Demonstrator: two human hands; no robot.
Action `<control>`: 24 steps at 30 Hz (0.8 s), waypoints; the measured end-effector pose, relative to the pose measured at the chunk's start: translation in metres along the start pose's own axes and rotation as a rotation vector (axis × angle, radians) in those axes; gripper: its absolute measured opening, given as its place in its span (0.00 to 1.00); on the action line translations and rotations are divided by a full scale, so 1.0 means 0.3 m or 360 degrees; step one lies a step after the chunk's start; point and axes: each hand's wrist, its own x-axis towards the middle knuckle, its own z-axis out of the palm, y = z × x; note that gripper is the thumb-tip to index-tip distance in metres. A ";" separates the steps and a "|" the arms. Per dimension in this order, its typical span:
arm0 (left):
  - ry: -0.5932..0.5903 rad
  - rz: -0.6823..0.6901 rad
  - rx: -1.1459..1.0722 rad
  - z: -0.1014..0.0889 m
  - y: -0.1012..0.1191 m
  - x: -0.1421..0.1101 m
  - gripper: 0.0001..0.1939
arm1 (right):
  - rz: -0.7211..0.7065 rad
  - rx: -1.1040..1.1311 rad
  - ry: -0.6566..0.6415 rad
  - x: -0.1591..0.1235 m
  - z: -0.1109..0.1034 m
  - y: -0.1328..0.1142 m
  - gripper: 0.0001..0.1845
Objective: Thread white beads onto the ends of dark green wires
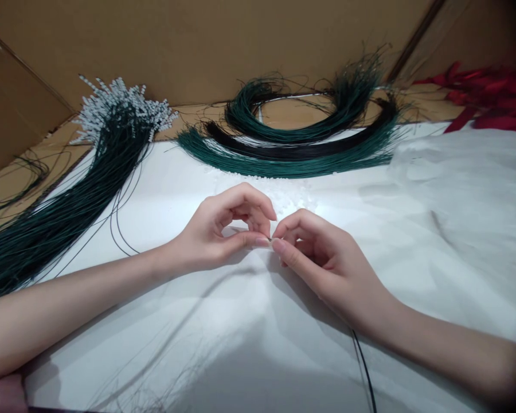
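Note:
My left hand (236,226) is closed in a pinch, thumb against fingertips. Its fingers meet those of my right hand (316,246), which also pinches. Between the fingertips shows a tiny dark and pale bit, too small to make out fully. A thin dark wire (364,361) comes out from beneath my right hand and runs down to the bottom edge; its stretch under the palm is hidden. Just beyond the fingertips lies a scatter of small white beads (284,192) on the white sheet (176,321).
At left lies a thick bundle of dark green wires (73,212) with white beaded tips (120,106). Curved bundles of green wire (292,166) and black wire (284,150) lie at the back. Translucent plastic (468,189) and red ribbon (494,97) are at right, before a cardboard wall (198,46).

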 end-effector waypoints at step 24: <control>-0.0024 0.0002 -0.0009 -0.004 0.000 -0.003 0.18 | 0.0079 0.0010 0.0084 -0.003 0.006 -0.009 0.03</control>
